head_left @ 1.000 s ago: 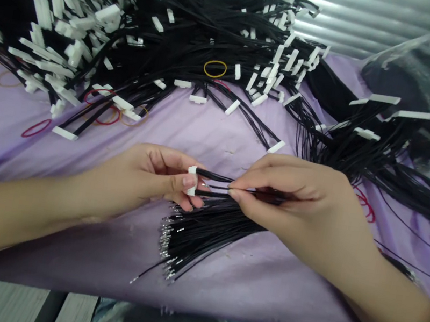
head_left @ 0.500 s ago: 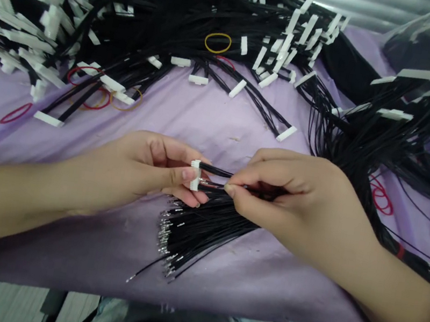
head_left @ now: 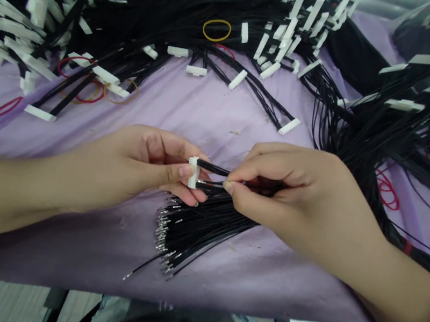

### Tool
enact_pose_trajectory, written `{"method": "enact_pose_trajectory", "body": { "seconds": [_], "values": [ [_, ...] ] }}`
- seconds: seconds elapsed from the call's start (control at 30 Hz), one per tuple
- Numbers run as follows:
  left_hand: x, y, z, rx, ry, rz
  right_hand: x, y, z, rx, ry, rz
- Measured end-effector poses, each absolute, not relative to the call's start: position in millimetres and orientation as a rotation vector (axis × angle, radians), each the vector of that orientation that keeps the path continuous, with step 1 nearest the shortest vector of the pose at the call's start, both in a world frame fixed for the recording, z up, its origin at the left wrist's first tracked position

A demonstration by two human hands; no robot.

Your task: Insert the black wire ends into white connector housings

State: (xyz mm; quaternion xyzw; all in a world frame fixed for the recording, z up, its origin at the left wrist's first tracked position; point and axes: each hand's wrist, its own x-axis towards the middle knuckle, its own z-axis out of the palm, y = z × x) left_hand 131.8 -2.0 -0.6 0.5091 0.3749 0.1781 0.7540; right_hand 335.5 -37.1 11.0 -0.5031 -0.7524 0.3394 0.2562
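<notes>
My left hand pinches a small white connector between thumb and fingers, with black wires running out of its right side. My right hand is closed in a pinch on one black wire whose end sits at the connector. Under both hands lies a loose bundle of black wires with metal-tipped ends, fanned out toward the near edge of the purple cloth.
A big heap of black wire harnesses with white connectors fills the far side. More harnesses spread at the right. Red and yellow rubber bands lie scattered on the cloth. The table's near edge runs just below the wire bundle.
My right hand has pushed the pinched wire leftward up to the connector. The view has tipped down slightly, so the far heap sits higher in the picture.
</notes>
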Motion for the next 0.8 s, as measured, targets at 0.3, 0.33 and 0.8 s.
{"method": "enact_pose_trajectory", "body": {
  "seconds": [0.3, 0.33, 0.8],
  "values": [
    [131.9, -3.4, -0.7, 1.138, 0.832, 0.391, 334.6, -37.7, 10.7, -1.395, -2.050, 0.895],
    [132.0, -3.4, -0.6, 1.140, 0.835, 0.390, 334.2, -37.3, 10.9, -1.391, -2.046, 0.901],
    [132.3, -2.8, -3.0, 1.153, 0.859, 0.398, 334.5, -37.2, 9.8, -1.360, -2.061, 0.878]
  ]
}}
